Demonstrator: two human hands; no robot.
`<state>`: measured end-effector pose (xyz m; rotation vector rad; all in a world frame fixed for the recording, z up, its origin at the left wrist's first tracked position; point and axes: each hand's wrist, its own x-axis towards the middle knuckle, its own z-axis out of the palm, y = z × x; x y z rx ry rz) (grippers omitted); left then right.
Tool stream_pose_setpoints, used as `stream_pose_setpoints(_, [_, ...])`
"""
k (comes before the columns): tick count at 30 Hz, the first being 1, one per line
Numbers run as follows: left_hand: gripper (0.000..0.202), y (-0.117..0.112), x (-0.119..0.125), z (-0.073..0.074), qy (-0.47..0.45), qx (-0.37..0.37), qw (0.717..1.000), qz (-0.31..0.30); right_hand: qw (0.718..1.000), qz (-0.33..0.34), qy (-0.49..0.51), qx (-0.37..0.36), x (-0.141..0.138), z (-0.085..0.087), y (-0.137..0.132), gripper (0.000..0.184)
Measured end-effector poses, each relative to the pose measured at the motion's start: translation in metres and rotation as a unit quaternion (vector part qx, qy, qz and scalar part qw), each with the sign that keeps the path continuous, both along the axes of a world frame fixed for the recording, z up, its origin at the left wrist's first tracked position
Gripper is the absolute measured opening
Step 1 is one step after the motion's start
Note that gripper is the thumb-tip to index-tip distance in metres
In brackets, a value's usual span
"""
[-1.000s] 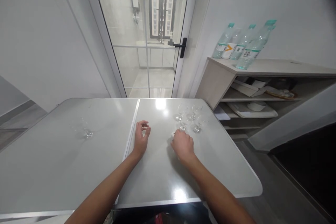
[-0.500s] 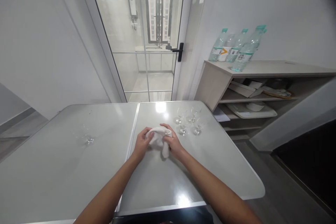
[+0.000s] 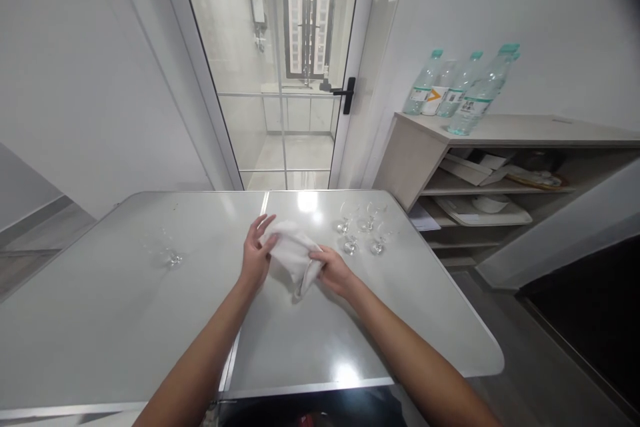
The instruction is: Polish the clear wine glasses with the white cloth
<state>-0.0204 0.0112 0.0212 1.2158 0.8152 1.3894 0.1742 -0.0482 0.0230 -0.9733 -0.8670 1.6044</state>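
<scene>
A white cloth [image 3: 295, 250] hangs loosely between my two hands above the pale tabletop, its lower corner dangling. My left hand [image 3: 257, 257] pinches the cloth's left edge with the thumb, while its other fingers are lifted and slightly apart. Opposite it, my right hand [image 3: 335, 271] is closed on the cloth's right side. Whether anything lies inside the folds cannot be seen. Several clear stemmed glasses [image 3: 351, 245] stand grouped just beyond my right hand. One more clear glass [image 3: 173, 258] is alone on the left half of the table; its bowl is hardly visible.
The glossy table [image 3: 310, 353] has a metal seam running front to back. Behind it is a glazed door [image 3: 305, 140] with a black handle. At the right stands a shelf unit [image 3: 415, 147] with several plastic bottles [image 3: 473, 103] on top and trays inside.
The cloth was bunched between my hands and is now spread wider. My left hand has moved left and up; my right hand has shifted slightly right. The glasses stay in place.
</scene>
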Motion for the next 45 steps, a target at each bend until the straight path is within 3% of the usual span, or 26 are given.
stream_pose_setpoints(2, [0.065, 0.0, 0.002, -0.006, -0.019, -0.044, 0.999, 0.004, 0.998, -0.016, 0.06, 0.006, 0.001, 0.001, 0.001, 0.034])
stream_pose_setpoints(5, [0.057, -0.004, 0.009, -0.016, -0.023, -0.149, 0.982, -0.116, 0.992, -0.023, 0.123, 0.031, 0.006, 0.001, 0.001, 0.04])
stream_pose_setpoints(7, [0.054, -0.008, 0.011, -0.018, -0.014, -0.151, 0.975, -0.161, 0.991, -0.028, 0.123, 0.035, 0.009, 0.0, 0.001, 0.048])
stream_pose_setpoints(11, [0.053, -0.01, 0.009, -0.012, 0.045, -0.068, 0.991, -0.107, 0.993, -0.011, 0.113, 0.031, 0.012, -0.001, 0.002, 0.039])
stream_pose_setpoints(14, [0.051, -0.01, 0.003, -0.003, 0.113, -0.035, 0.983, -0.143, 0.993, -0.028, 0.103, 0.042, 0.009, 0.0, 0.003, 0.039])
stream_pose_setpoints(18, [0.037, -0.008, -0.008, 0.014, 0.17, 0.047, 0.98, -0.095, 0.994, -0.045, 0.08, 0.06, 0.008, 0.003, 0.001, 0.088])
stream_pose_setpoints(21, [0.039, -0.006, -0.032, 0.029, 0.248, 0.131, 0.959, 0.027, 0.995, -0.005, 0.068, 0.07, 0.011, 0.006, -0.002, 0.11])
stream_pose_setpoints(23, [0.031, -0.003, -0.06, 0.037, 0.299, 0.199, 0.907, 0.218, 0.995, -0.01, 0.058, 0.076, 0.013, 0.006, -0.002, 0.101])
stream_pose_setpoints(26, [0.028, 0.003, -0.116, 0.044, 0.322, 0.245, 0.759, 0.51, 0.994, -0.062, 0.044, 0.077, 0.013, 0.003, -0.001, 0.067])
stream_pose_setpoints(28, [0.035, 0.006, -0.155, 0.044, 0.329, 0.28, 0.658, 0.617, 0.992, -0.085, 0.043, 0.081, 0.013, 0.0, 0.001, 0.046])
stream_pose_setpoints(30, [0.045, 0.007, -0.187, 0.041, 0.327, 0.3, 0.618, 0.649, 0.989, -0.103, 0.055, 0.088, 0.013, -0.001, 0.003, 0.035])
stream_pose_setpoints(31, [0.053, 0.008, -0.199, 0.038, 0.332, 0.293, 0.615, 0.652, 0.987, -0.116, 0.062, 0.091, 0.013, -0.002, 0.003, 0.033])
stream_pose_setpoints(33, [0.08, 0.01, -0.215, 0.031, 0.356, 0.24, 0.64, 0.637, 0.984, -0.135, 0.067, 0.094, 0.013, -0.003, 0.005, 0.029])
stream_pose_setpoints(35, [0.105, 0.013, -0.219, 0.022, 0.361, 0.168, 0.696, 0.597, 0.983, -0.143, 0.061, 0.099, 0.013, -0.004, 0.006, 0.028])
stream_pose_setpoints(38, [0.12, 0.021, -0.21, 0.01, 0.345, 0.065, 0.77, 0.533, 0.982, -0.151, 0.058, 0.102, 0.013, -0.005, 0.007, 0.03])
stream_pose_setpoints(41, [0.12, 0.027, -0.2, -0.003, 0.351, -0.016, 0.79, 0.503, 0.982, -0.149, 0.08, 0.087, 0.014, -0.003, 0.006, 0.033])
stream_pose_setpoints(45, [0.076, 0.032, -0.199, -0.017, 0.342, -0.04, 0.807, 0.48, 0.982, -0.137, 0.106, 0.07, 0.015, -0.002, 0.005, 0.041])
